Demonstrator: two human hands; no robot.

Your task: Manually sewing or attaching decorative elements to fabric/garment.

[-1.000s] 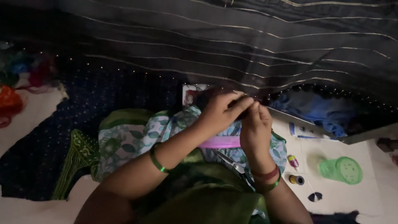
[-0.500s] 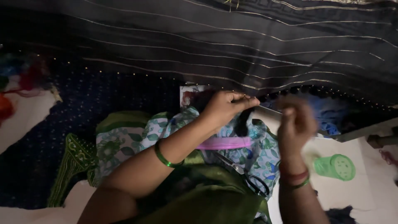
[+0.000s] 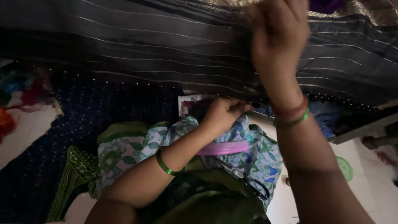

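A dark fabric (image 3: 145, 45) with thin gold stripes and a beaded lower edge stretches across the top. My left hand (image 3: 224, 114), a green bangle on its wrist, rests at that beaded edge with fingertips pinched together on the cloth. My right hand (image 3: 277, 39), wearing red and green bangles, is raised high over the fabric and blurred by motion; its fingers look curled, and what they hold cannot be made out. A pink strip (image 3: 224, 148) lies on my lap under the left wrist.
Black-handled scissors (image 3: 248, 184) lie on the floral cloth (image 3: 124, 149) over my lap. A small picture card (image 3: 190, 105) sits by my left hand. A green round lid (image 3: 344, 168) lies on the white floor at right. Coloured threads (image 3: 16, 91) are piled far left. A frame bar (image 3: 360, 130) runs at right.
My right hand left the spot beside my left hand and swung right and up, high over the fabric. The left hand stayed at the beaded edge.
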